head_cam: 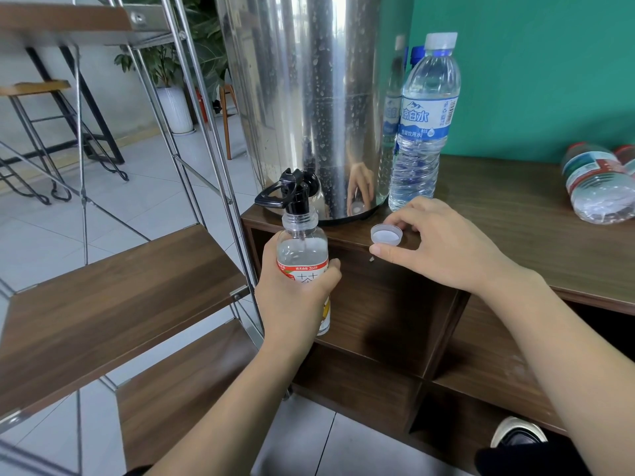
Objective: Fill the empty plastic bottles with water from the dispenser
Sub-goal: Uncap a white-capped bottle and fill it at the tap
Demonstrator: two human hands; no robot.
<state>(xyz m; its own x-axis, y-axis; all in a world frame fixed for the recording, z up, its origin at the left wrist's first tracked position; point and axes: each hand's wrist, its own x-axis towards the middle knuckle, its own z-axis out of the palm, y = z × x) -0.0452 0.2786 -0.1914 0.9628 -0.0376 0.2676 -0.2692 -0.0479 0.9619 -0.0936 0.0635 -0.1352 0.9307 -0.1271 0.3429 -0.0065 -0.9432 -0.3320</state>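
There are two hands, the left hand (295, 290) and the right hand (443, 242), one steel dispenser (309, 97) with one black tap (292, 190), one loose cap (386, 234), one counter (515, 207), and at least four plastic bottles: one open bottle (302, 249), one blue-labelled bottle (424, 121), another behind it (391, 115) and one lying red-labelled bottle (598, 183).

Teal painted wall (536, 70) behind dark wood-grain surface (508, 214) with open cubby compartments (381, 304) below. Pale grey tiled floor (113, 201). Steel-framed shelf unit with brown wooden boards (113, 290) at left. Potted green plant in white ribbed pot (175, 108) near wooden stools (226, 121). Diffuse daylight.
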